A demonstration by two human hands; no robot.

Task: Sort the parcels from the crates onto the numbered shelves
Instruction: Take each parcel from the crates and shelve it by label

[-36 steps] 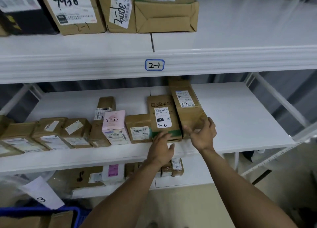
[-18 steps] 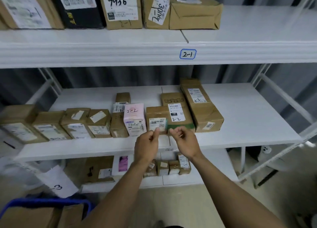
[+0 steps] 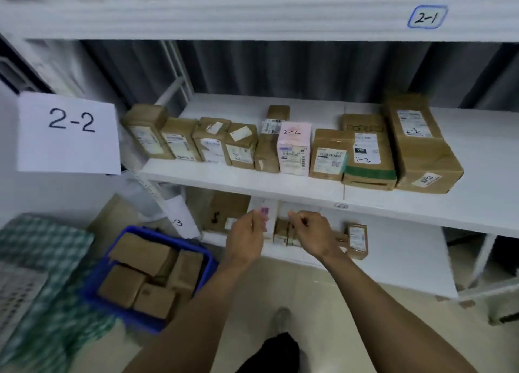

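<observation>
- The white shelving rack (image 3: 280, 15) fills the view; its middle shelf (image 3: 477, 153) carries a row of parcels (image 3: 365, 153) along the front edge, from small brown boxes at the left, past a pink parcel (image 3: 294, 150) marked "2-2", to a tall brown one at the right.
- Both bare forearms reach forward and slightly inward, ending in front of the lower shelf (image 3: 393, 266).
- A blue crate (image 3: 123, 313) sits on the floor at the lower left, holding brown parcels (image 3: 140, 251).
- A paper sign (image 3: 68, 132) reading "2-2" hangs left of the middle shelf.
- The left hand (image 3: 247, 237) and right hand (image 3: 311, 236) hover close together, apart from each other, fingers loosely curled; through the blur, both seem to hold nothing.
- A blue-bordered "2-1" label (image 3: 427, 17) marks the upper shelf edge.
</observation>
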